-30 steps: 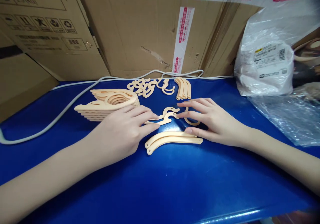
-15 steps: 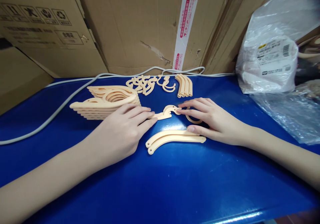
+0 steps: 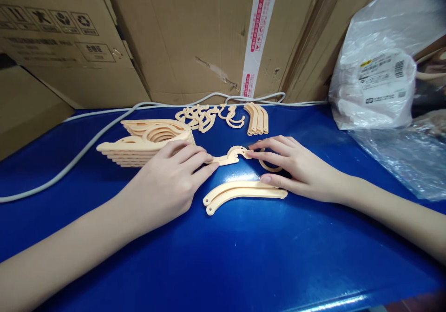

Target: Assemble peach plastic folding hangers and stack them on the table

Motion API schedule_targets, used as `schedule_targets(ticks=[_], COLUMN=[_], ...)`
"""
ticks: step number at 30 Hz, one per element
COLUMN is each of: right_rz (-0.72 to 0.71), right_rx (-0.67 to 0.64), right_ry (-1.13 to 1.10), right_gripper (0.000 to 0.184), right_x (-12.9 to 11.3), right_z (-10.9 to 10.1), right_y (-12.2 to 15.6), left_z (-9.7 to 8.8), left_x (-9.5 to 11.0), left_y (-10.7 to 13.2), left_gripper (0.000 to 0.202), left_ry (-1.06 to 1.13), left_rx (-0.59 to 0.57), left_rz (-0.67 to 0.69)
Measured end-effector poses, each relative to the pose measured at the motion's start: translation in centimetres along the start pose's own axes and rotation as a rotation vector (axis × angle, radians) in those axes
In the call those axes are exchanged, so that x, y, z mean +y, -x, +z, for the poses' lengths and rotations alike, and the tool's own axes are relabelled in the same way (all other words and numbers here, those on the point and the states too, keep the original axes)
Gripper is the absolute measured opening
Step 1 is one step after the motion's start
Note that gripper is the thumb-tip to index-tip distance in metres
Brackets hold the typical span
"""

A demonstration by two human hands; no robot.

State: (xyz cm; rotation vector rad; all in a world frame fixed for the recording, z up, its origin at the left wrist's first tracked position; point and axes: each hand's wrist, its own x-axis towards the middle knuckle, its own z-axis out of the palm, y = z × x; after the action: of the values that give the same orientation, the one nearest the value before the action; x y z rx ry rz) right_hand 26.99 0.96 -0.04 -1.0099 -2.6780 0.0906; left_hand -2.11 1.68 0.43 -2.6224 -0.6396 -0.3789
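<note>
A cream plastic hanger piece with a curved middle lies between my hands. My left hand has its thumb and fingers closed on the left end, covering it. My right hand lies with fingers stretched and apart, its index and middle fingertips on the right end. A cream ring-like hook shows partly beneath the right fingers. Two curved hanger arms lie side by side nearer me, the right thumb at the far one's right end. Beside my left hand stands a stack of cream folded hangers.
Farther back on the blue table lie several loose hooks and a row of hanger arms. A white cable runs along the back and left. Cardboard boxes stand behind; a clear plastic bag sits right.
Almost nothing differs. My left hand has shifted very slightly up and left along with the piece's left part; my right hand stays where it was.
</note>
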Motion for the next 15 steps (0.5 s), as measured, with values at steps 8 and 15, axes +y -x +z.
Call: schedule_targets(ticks=[8,15], right_rz=[0.047,0.063], right_rx=[0.064,0.135], right_ry=[0.036,0.098], right_gripper=[0.042,0.034], right_x=[0.2,1.8], right_z=[-0.5,-0.7], right_y=[0.1,0.1], left_z=[-0.5,-1.3], left_x=[0.6,2.0], left_y=[0.1,0.3], left_gripper=[0.041,0.016], left_ry=[0.005,0.39], left_rx=[0.029,-0.056], left_rz=[-0.009,-0.177])
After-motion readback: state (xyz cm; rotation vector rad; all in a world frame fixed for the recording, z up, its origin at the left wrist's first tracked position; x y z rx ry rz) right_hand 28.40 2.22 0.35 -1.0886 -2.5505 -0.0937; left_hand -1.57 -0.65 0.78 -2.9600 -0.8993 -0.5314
